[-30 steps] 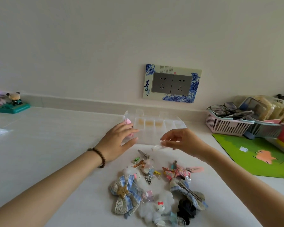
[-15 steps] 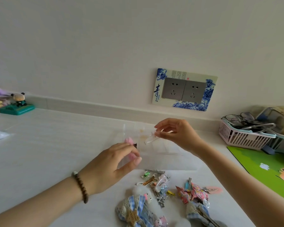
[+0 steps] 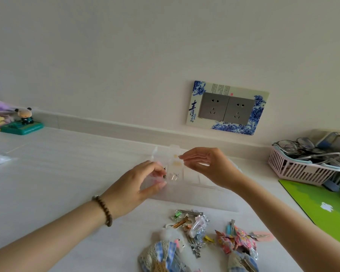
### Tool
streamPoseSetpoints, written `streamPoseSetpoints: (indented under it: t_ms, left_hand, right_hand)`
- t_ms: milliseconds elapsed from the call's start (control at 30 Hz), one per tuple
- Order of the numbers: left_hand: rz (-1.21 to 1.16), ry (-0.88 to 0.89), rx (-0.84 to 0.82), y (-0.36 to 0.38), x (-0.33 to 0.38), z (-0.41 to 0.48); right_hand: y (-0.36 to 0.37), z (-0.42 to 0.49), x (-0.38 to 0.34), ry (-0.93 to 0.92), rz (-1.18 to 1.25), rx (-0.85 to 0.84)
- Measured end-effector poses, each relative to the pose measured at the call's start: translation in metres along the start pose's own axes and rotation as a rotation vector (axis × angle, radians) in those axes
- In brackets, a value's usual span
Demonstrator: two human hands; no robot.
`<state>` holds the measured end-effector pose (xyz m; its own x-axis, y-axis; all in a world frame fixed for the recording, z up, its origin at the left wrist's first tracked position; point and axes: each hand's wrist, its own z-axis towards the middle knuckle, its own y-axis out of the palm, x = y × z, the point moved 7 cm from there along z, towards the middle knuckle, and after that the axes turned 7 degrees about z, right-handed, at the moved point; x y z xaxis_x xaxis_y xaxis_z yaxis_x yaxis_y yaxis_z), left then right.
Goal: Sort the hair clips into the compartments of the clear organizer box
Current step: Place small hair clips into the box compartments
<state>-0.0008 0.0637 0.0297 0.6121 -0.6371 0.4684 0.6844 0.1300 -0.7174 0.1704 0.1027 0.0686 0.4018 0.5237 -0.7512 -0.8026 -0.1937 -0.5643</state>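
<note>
Head view: hands (image 3: 185, 173) masking blurred organizer box (image 3: 194, 183)

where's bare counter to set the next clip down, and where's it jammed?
Free: the wide white counter left of the left hand, between the toy figurines and the arm. Crowded: clip pile in front of the organizer box; pink basket and green mat fill the right.

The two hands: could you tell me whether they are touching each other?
Apart. The head view shows organizer box between left hand and right hand.
</note>
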Motion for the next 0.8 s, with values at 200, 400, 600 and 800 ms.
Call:
streamPoseSetpoints:
  t_ms: [200,400,600,800]
  left_hand:
    - [0.052,-0.036,0.119,0.002,-0.003,0.003]
    - [-0.265,-0.234,0.09,0.021,-0.024,0.015]
    - [-0.253,-0.25,0.124,0.024,-0.028,0.01]
    - [-0.288,-0.25,0.162,0.024,-0.026,0.007]
  right_hand:
    - [0.007,-0.06,-0.012,0.128,0.056,-0.242]
    - [0.019,-0.089,0.01,0.118,-0.192,-0.317]
    - [0.021,-0.092,0.016,0.118,-0.137,-0.25]
    - [0.015,-0.094,0.021,0.16,-0.007,-0.188]
